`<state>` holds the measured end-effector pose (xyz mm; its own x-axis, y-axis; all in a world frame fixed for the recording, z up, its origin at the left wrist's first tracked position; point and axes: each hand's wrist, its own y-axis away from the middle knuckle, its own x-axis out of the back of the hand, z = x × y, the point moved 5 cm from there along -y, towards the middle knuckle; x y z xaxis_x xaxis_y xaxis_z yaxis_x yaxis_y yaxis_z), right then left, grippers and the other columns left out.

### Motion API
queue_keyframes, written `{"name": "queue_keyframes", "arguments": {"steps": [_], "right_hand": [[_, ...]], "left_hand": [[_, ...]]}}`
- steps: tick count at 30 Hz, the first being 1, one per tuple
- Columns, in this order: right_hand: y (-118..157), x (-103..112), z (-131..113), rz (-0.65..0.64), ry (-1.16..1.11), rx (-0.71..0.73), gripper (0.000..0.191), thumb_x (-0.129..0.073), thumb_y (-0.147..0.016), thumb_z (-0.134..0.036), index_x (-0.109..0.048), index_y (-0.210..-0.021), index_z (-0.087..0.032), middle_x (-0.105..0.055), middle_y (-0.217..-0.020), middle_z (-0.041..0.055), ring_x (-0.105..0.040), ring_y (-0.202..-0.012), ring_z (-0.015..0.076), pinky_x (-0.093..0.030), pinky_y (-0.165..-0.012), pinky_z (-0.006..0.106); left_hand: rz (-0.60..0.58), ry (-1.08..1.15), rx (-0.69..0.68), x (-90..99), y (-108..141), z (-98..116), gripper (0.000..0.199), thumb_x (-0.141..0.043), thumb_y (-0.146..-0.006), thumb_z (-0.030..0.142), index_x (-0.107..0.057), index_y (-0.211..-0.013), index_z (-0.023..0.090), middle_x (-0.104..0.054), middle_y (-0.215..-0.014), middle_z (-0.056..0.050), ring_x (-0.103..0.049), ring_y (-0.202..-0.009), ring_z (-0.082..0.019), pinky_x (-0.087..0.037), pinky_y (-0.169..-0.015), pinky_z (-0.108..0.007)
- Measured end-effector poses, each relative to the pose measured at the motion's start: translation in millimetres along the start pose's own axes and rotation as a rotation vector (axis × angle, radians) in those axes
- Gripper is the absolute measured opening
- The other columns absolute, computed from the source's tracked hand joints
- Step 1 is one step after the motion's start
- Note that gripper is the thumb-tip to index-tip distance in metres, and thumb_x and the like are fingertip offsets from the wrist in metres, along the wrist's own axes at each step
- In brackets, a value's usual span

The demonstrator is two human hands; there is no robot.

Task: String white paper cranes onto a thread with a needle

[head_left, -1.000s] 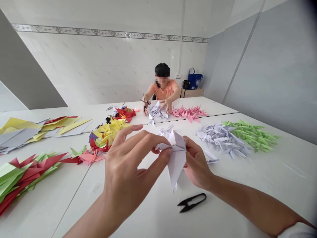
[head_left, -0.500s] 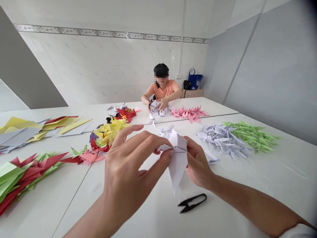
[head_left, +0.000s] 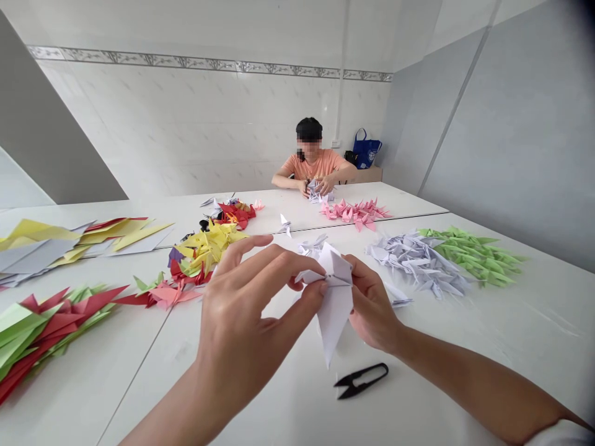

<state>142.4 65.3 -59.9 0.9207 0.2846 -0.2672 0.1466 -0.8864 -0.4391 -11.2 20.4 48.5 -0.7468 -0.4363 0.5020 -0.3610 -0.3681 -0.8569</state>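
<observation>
A white folded paper crane [head_left: 335,310] is held up above the table between my two hands, one long point hanging down. My left hand [head_left: 251,303] pinches its left side between thumb and index finger, the other fingers bent and lifted. On its right edge my right hand [head_left: 374,303] is closed, with some of the fingers hidden behind the paper. Below the hands lie black thread snips [head_left: 361,380] on the white tabletop. Just beyond the paper a few white folded pieces [head_left: 312,246] show, partly covered.
To the right are piles of white cranes [head_left: 418,260] and green cranes [head_left: 478,254]. Yellow cranes [head_left: 207,244] and red and green folded papers [head_left: 51,328] lie left, near flat sheets [head_left: 41,248]. Across the table a person [head_left: 316,164] handles white cranes behind pink cranes [head_left: 356,212].
My hands keep nearly the same hold on the white crane. The person opposite has shifted to the right and drawn the white cranes closer, leaving one white piece behind.
</observation>
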Motion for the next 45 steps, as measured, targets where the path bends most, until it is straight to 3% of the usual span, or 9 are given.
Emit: {"name": "queue_keyframes", "arguments": {"steps": [12, 21, 29, 35, 38, 41, 43, 45], "right_hand": [[-1, 0, 0, -0.028, -0.063, 0.028, 0.021, -0.071, -0.093, -0.037, -0.059, -0.082, -0.024, -0.043, -0.078, -0.0032, -0.034, -0.059, 0.0092, -0.027, -0.052, 0.025], [-1, -6, -2, -0.036, -0.169, 0.003, 0.024, -0.078, -0.086, -0.022, -0.057, -0.075, -0.021, -0.041, -0.074, -0.0052, -0.030, -0.058, 0.0074, -0.025, -0.051, 0.023], [1, -4, -1, -0.071, -0.113, 0.045, 0.012, -0.071, -0.092, -0.025, -0.063, -0.085, -0.022, -0.044, -0.077, -0.0042, -0.034, -0.059, 0.0067, -0.030, -0.050, 0.020], [1, -3, 4, -0.057, -0.092, 0.080, 0.018, -0.074, -0.088, -0.021, -0.058, -0.080, -0.022, -0.044, -0.075, -0.0052, -0.036, -0.056, 0.0065, -0.031, -0.050, 0.021], [-1, 0, -2, -0.062, 0.094, 0.206, 0.018, -0.073, -0.089, -0.025, -0.058, -0.080, -0.022, -0.047, -0.075, -0.0034, -0.043, -0.063, 0.0104, -0.036, -0.056, 0.024], [-4, 2, -17, -0.117, 0.328, 0.458, 0.016, -0.067, -0.094, -0.035, -0.062, -0.087, -0.021, -0.053, -0.082, 0.0020, -0.051, -0.078, 0.0173, -0.042, -0.070, 0.033], [-6, 7, -29, -0.086, 0.352, 0.593, 0.020, -0.056, -0.100, -0.039, -0.065, -0.095, -0.021, -0.057, -0.089, 0.0054, -0.054, -0.086, 0.0206, -0.044, -0.078, 0.037], [-10, 15, -40, -0.019, 0.318, 0.627, 0.020, -0.051, -0.103, -0.034, -0.066, -0.101, -0.021, -0.059, -0.092, 0.0062, -0.056, -0.091, 0.0206, -0.045, -0.083, 0.037]], "left_hand": [[0.004, -0.010, -0.017, 2.4, -1, 2, 0.014, -0.069, -0.087, 0.011, -0.064, -0.086, 0.024, -0.067, -0.074, 0.008, -0.061, -0.065, -0.010, -0.050, -0.105, -0.037], [-0.023, 0.010, -0.001, -4.2, -1, 1, 0.012, -0.069, -0.088, 0.011, -0.068, -0.083, 0.022, -0.068, -0.073, 0.008, -0.060, -0.063, -0.007, -0.048, -0.106, -0.035], [-0.013, -0.039, -0.022, -1.1, 0, -1, 0.010, -0.069, -0.089, 0.012, -0.068, -0.086, 0.022, -0.072, -0.078, 0.007, -0.063, -0.072, -0.010, -0.046, -0.108, -0.032], [-0.058, 0.005, 0.008, -4.8, 0, -3, 0.009, -0.069, -0.089, 0.013, -0.068, -0.086, 0.022, -0.070, -0.077, 0.006, -0.063, -0.073, -0.010, -0.047, -0.103, -0.033], [-0.081, 0.071, 0.037, -6.8, 0, -6, 0.009, -0.068, -0.090, 0.013, -0.068, -0.085, 0.021, -0.069, -0.078, 0.004, -0.061, -0.075, -0.011, -0.047, -0.097, -0.033], [-0.134, 0.133, 0.098, -9.5, -1, -12, 0.009, -0.066, -0.091, 0.015, -0.068, -0.084, 0.021, -0.068, -0.079, 0.002, -0.061, -0.080, -0.013, -0.047, -0.090, -0.032], [-0.185, 0.163, 0.146, -11.8, -1, -16, 0.010, -0.065, -0.092, 0.016, -0.069, -0.083, 0.020, -0.068, -0.079, 0.001, -0.060, -0.081, -0.014, -0.047, -0.084, -0.031], [-0.252, 0.225, 0.203, -15.7, -1, -20, 0.012, -0.063, -0.092, 0.018, -0.070, -0.083, 0.021, -0.067, -0.080, 0.000, -0.060, -0.079, -0.014, -0.046, -0.077, -0.030]]}}
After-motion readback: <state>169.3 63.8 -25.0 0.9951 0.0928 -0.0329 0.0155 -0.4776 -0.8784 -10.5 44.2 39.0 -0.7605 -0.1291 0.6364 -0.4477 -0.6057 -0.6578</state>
